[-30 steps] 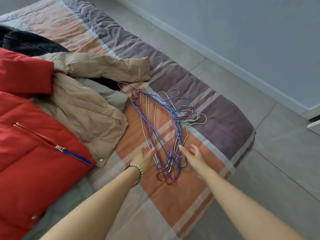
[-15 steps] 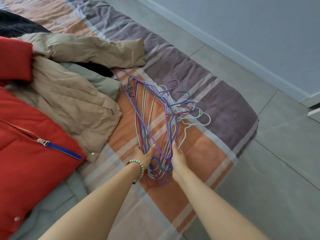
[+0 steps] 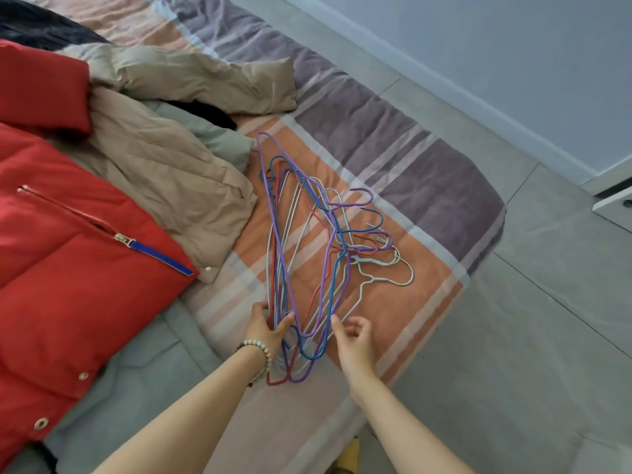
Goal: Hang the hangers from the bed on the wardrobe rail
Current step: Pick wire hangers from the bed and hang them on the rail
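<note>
Hangers [image 3: 343, 253] of thin coated wire in purple, blue, red and pale mint are seen as one tangled bundle lying flat on the striped orange, lilac and grey quilt [image 3: 427, 186] of the bed, near its corner. The bundle's long axis is laid from 12 o'clock, where the far tips almost meet the beige padded jacket [image 3: 154, 165], down to 6 o'clock, where the near ends are found between the two hands. The hooks are fanned out toward 3 o'clock. The left hand [image 3: 265, 328], marked by a beaded bracelet [image 3: 260, 350], is clamped on several wires at the near end, thumb on one side and fingers on the other. The right hand [image 3: 355, 340] is held just at 3 o'clock of that end, fingers loosely curled and apart, with nothing gripped. Whether its forefinger touches a wire cannot be told. The left hand is thus judged the better placed for lifting. A red padded jacket [image 3: 68, 268] with a blue zip pull is spread at 9 o'clock, apart from the wires. Snagging of the interlocked hooks is the likely hindrance. No wardrobe rail is shown.
</note>
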Demonstrator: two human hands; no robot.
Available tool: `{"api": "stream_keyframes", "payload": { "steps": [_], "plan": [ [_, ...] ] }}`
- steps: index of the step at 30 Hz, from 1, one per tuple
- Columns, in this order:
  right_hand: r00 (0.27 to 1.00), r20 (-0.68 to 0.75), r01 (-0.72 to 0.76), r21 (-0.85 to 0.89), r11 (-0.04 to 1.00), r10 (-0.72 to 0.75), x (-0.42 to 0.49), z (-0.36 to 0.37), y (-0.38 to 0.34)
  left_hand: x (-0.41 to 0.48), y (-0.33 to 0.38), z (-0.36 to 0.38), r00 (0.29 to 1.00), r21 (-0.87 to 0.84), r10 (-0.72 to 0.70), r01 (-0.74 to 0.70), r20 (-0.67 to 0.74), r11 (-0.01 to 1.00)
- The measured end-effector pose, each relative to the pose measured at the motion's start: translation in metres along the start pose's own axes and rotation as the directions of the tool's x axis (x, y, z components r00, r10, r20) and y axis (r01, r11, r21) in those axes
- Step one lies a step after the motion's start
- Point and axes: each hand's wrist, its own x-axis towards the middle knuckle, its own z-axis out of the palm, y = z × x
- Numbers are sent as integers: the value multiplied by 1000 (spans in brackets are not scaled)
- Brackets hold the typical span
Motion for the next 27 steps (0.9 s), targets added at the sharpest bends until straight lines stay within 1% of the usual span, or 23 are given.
{"api": "stream_keyframes", "payload": {
  "steps": [1, 2, 4, 6, 7, 9, 11, 12, 14, 15, 17, 19, 21, 23, 27],
  "plan": [
    [996, -22, 89, -60, 994, -91, -1, -1, -5, -1, -2, -1, 1000, 12, 22, -22, -13, 1000],
    [985, -15, 167, -112, 980, -170, 0, 0, -10, -2, -4, -1, 998, 43, 59, -57, -28, 997],
    [963, 49, 270, -221, 937, -266, 5, 7, -18, -5, -3, 1, 988, 157, 152, -145, -36, 977],
    [956, 97, 294, -315, 902, -278, 11, 17, -24, -7, 1, 4, 974, 261, 225, -211, -23, 942],
    [962, 103, 273, -352, 895, -252, 13, 21, -24, -6, 2, 5, 973, 290, 229, -213, -20, 933],
    [981, 106, 190, -374, 908, -162, 15, 28, -28, -3, 6, 5, 983, 270, 182, -166, -38, 948],
    [987, 122, 139, -316, 939, -105, 13, 30, -34, 1, 9, 2, 989, 195, 130, -113, -75, 974],
    [985, 140, 139, -280, 950, -102, 12, 30, -36, 4, 10, -1, 991, 154, 104, -90, -79, 984],
    [974, 190, 171, -238, 956, -127, 6, 28, -40, 4, 18, -9, 997, 70, 64, -60, -45, 996],
    [968, 225, 159, -194, 968, -114, 2, 27, -43, 2, 23, -13, 999, 17, 42, -41, -17, 999],
    [951, 305, 68, -57, 996, -47, -10, 24, -53, -8, 36, -18, 1000, -76, 8, -7, 14, 997],
    [924, 382, 5, 70, 998, -32, -25, 19, -67, -17, 46, -22, 997, -149, 62, -67, -34, 987],
    [909, 409, 18, 141, 990, -75, -39, 14, -84, -30, 56, -29, 988, -241, 144, -155, -63, 958],
    [906, 400, 59, 210, 976, -140, -55, 5, -106, -48, 74, -40, 972, -305, 227, -236, -67, 923],
    [872, 403, 110, 391, 914, -278, -100, -21, -166, -96, 135, -67, 892, -339, 446, -444, -75, 829]
  ]
}}
